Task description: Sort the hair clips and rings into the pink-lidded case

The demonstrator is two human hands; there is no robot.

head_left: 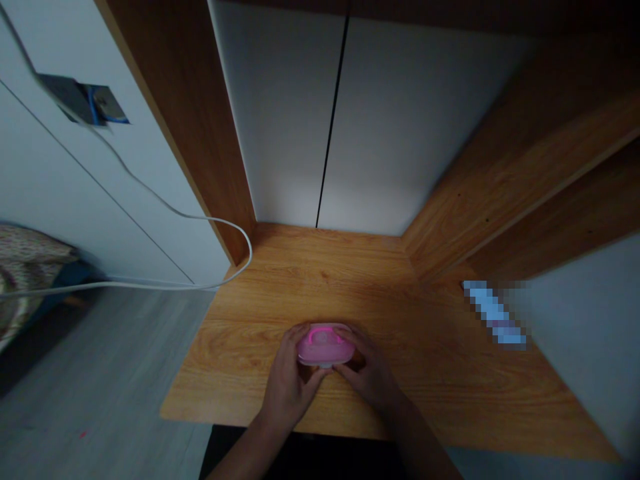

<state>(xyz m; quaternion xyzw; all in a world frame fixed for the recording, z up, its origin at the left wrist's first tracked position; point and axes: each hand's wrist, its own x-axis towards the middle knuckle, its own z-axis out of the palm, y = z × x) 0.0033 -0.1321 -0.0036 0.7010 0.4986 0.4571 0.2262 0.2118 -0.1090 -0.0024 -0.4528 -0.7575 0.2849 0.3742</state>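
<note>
A small pink plastic box (325, 345) with a rounded lid rests on the wooden desk (280, 280), close to its front edge. My left hand (290, 380) curls round the box's left side, fingers closed on it. My right hand (370, 373) grips its right side in the same way. Both thumbs meet at the near edge of the box. The light is dim and the underside of the box is hidden by my fingers.
White cabinet doors (330, 120) stand behind the desk, with wooden panels (500, 173) on the right. A white cable (175, 212) runs from a wall socket (85, 100) at the upper left down past the desk's left corner. A blurred patch (495, 313) lies at right.
</note>
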